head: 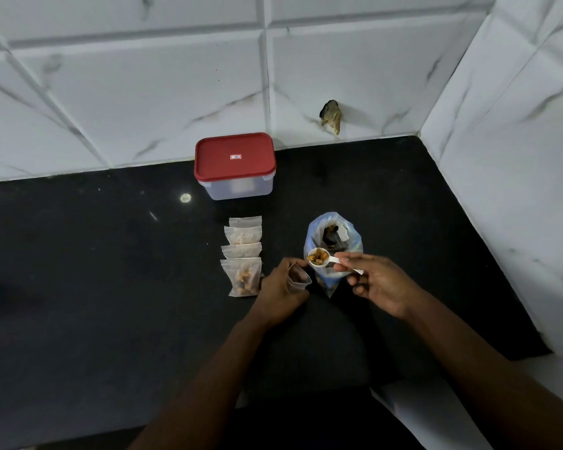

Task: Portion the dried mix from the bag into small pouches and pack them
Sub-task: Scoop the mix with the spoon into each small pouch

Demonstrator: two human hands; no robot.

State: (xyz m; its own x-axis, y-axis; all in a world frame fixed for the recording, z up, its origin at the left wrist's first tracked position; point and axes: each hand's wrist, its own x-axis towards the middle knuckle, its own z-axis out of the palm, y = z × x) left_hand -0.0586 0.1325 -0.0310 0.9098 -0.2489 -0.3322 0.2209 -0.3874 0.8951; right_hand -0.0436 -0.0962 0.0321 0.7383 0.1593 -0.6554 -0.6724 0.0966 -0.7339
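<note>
Grips a small clear pouch [299,277] in the left hand [281,289], mouth held open toward the scoop [331,260] to catch its load. Pinches the scoop's handle in the right hand [379,284], bowl heaped with dried mix [316,254], just beside the pouch. Has the open bag [333,237] standing right behind on the dark surface [111,271], filled pouches [242,254] lined up leftward near a red-lidded container [234,164], likely for packing.

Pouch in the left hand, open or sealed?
Open. The pouch held by the left hand has its mouth spread wide, facing the scoop loaded with mix that the right hand holds beside it.
</note>
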